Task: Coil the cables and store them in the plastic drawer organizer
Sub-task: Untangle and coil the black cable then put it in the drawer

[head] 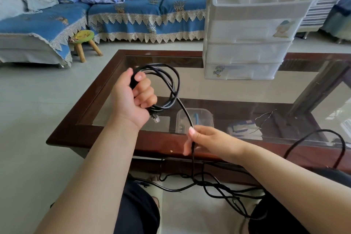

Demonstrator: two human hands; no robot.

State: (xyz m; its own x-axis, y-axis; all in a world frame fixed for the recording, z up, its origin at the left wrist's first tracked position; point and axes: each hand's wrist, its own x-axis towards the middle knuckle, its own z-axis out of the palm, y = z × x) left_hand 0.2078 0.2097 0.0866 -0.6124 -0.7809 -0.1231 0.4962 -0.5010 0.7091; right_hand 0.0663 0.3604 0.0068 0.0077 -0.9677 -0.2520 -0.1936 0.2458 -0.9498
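My left hand (135, 95) grips a few loops of a thin black cable (175, 81) above the glass table. A clear plug hangs just below that fist. My right hand (207, 139) pinches the same cable lower down, near the table's front edge. From there the rest of the cable drops to the floor and lies tangled between my knees, with one arc rising at the right. The white plastic drawer organizer (247, 51) stands on the far right part of the table, its drawers closed and its top tray divided into compartments.
The coffee table (85, 125) has a dark wooden frame and a glass top, with a clear box and papers on the shelf below. A blue-covered sofa (133, 15) and a small stool (83, 43) stand behind it on the tiled floor.
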